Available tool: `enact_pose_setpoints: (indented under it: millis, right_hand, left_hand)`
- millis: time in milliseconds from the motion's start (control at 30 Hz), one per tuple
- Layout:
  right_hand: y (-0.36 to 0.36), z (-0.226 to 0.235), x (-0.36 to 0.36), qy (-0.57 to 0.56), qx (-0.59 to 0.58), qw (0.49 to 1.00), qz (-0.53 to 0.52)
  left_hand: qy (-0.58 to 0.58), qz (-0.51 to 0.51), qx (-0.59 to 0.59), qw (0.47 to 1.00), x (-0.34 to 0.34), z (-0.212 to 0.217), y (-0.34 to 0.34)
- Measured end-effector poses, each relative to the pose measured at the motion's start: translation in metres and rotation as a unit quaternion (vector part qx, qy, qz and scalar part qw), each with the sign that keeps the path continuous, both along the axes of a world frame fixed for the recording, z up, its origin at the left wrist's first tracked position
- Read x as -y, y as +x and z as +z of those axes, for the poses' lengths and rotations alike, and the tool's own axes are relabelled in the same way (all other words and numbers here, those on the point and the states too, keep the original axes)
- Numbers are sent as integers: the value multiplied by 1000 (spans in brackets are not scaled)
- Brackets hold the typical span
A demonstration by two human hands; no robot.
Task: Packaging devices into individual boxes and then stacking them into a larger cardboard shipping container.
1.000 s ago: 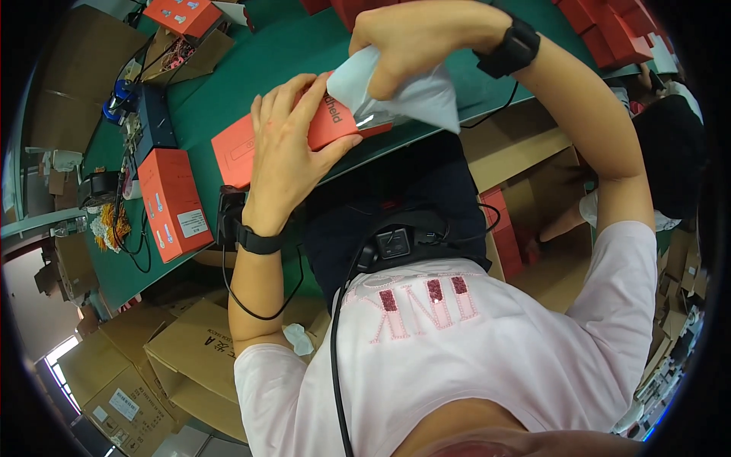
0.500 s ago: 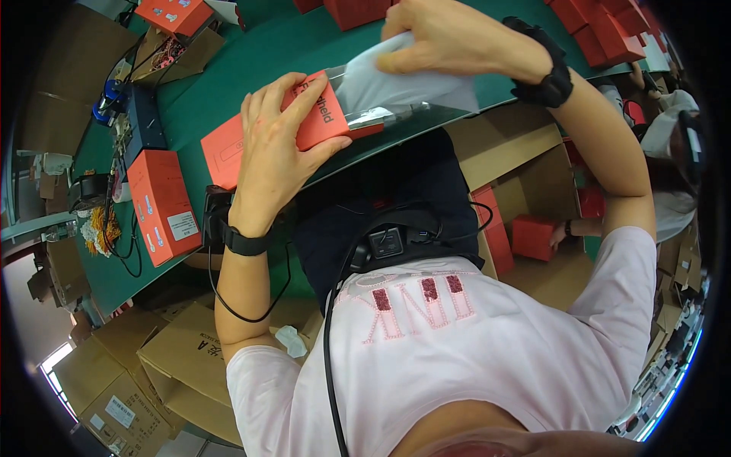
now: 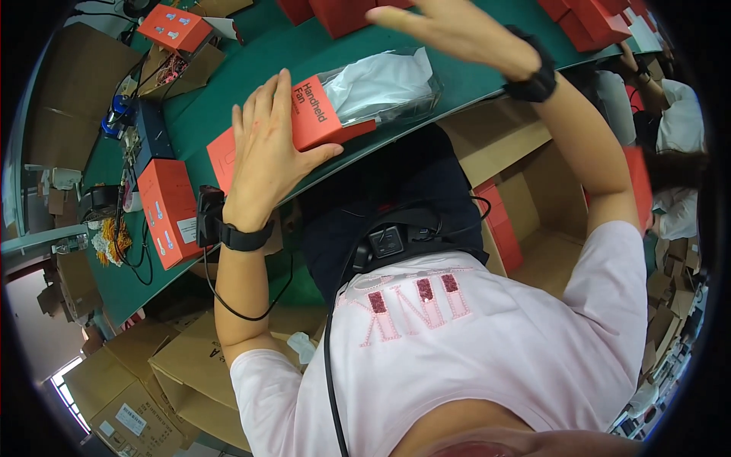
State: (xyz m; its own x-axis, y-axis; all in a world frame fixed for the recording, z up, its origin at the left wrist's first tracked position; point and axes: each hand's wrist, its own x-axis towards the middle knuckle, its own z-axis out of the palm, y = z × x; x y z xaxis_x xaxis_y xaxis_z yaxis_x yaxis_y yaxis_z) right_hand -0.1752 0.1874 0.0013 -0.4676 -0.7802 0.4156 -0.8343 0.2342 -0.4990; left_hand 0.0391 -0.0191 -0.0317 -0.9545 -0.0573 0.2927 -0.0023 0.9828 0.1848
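My left hand (image 3: 268, 156) lies across an orange carton (image 3: 314, 114) on the green table, fingers stretched out and thumb spread toward its near edge. From the carton's right end a clear plastic tray (image 3: 436, 95) sticks out. A crumpled white soft pouch (image 3: 378, 85) lies in the tray. Above and to the right of it, apart from it, my right hand (image 3: 445, 30) is open and holds nothing, with its fingers partly cut off by the upper edge. Black bands circle both my wrists.
A printed orange box (image 3: 165, 213) stands left of my left hand; another (image 3: 175, 29) is at the far left. More orange boxes (image 3: 582, 27) are at the far right. An opened cardboard carton (image 3: 548, 190) stands below the table edge, near a co-worker on the right.
My right hand has let go of the white pouch and risen; the pouch now rests in the tray. My left hand's fingers have straightened. A co-worker's orange box has left the cardboard carton.
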Motion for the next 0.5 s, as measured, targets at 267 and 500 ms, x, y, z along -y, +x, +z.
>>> enact_pose_setpoints:
  millis: [267,500]
  right_hand:
    - [43,20,-57,73,316,946,8]
    - [76,149,-37,-84,-82,975,189]
  left_hand:
    - [183,-32,-63,981,-17,18,-13]
    - [553,-154,-240,783,-35,28,-33]
